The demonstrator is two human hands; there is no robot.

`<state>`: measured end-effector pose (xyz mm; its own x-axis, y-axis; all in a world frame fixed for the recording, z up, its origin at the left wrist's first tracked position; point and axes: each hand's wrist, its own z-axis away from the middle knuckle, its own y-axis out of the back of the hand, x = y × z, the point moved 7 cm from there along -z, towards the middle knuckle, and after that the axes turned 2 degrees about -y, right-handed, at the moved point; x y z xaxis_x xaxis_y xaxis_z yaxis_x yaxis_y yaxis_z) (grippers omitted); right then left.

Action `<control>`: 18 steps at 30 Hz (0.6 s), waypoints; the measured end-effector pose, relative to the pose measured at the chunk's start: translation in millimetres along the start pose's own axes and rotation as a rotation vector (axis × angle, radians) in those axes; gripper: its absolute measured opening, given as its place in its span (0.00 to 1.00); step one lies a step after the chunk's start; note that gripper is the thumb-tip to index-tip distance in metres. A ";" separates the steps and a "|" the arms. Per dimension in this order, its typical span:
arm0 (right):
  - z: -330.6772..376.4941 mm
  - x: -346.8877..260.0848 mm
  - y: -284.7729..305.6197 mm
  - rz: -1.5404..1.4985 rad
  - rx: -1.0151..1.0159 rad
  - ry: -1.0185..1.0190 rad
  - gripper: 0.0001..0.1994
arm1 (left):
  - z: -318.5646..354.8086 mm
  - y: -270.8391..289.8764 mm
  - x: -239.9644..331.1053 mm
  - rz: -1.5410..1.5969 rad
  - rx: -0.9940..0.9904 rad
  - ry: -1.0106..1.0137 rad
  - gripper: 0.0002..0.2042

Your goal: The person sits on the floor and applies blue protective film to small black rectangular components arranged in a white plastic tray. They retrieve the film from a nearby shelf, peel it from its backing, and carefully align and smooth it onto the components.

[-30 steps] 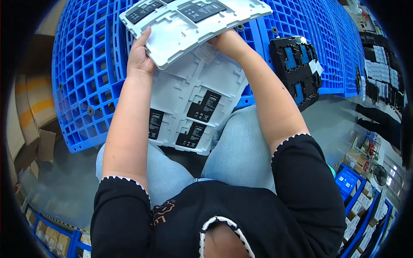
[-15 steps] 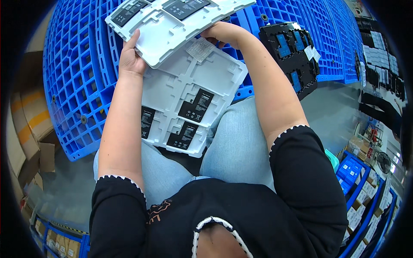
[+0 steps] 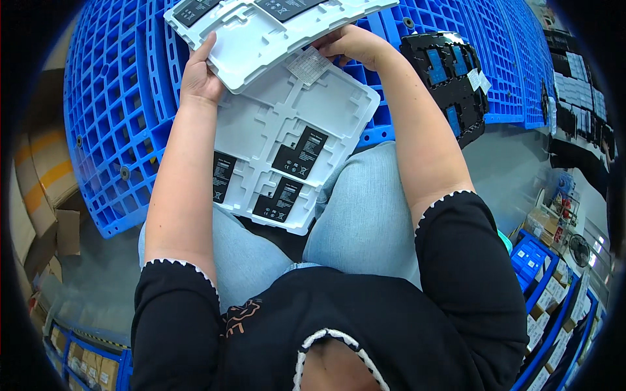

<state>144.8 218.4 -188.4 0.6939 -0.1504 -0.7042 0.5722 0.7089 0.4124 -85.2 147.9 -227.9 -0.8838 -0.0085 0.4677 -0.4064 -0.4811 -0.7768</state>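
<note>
A white moulded plastic tray (image 3: pixel 242 57) with black flat batteries (image 3: pixel 194 9) in its pockets is held up, tilted, at the top of the view. My left hand (image 3: pixel 202 79) is closed on its near left corner, thumb on top. Fingers curled, my right hand (image 3: pixel 360 47) grips the near edge farther right; its fingertips are partly hidden under the tray. Below lies a second white tray (image 3: pixel 331 104), partly covered by the raised one. Several L-shaped black batteries (image 3: pixel 300 153) sit in its near pockets. A printed paper slip (image 3: pixel 308 66) rests near its middle, close to my right hand.
Blue plastic pallets (image 3: pixel 120 98) spread beneath the trays. At the right, a black tray (image 3: pixel 435 98) holds blue flat pieces and white labels. Cardboard boxes (image 3: pixel 45 176) stand at the left. Blue shelving (image 3: pixel 551 293) with cartons is at the lower right.
The raised tray has shifted slightly up and to the right, with both hands moving along. The lower tray's batteries remain in their pockets.
</note>
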 end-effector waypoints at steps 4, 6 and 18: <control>11.6 -10.6 12.6 0.006 0.101 0.065 0.23 | 2.2 -1.0 3.1 0.016 0.000 0.003 0.19; 21.5 -13.0 26.0 0.290 0.157 -0.089 0.24 | 3.0 -1.4 5.2 0.021 -0.001 -0.003 0.19; 50.1 -0.9 18.2 0.835 0.037 -0.282 0.21 | 6.2 -5.1 17.7 0.019 0.009 -0.025 0.19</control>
<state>176.5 197.0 -151.3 0.9711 0.2387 0.0025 -0.1597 0.6416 0.7503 -97.3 144.7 -213.0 -0.8854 -0.0398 0.4631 -0.3871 -0.4885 -0.7820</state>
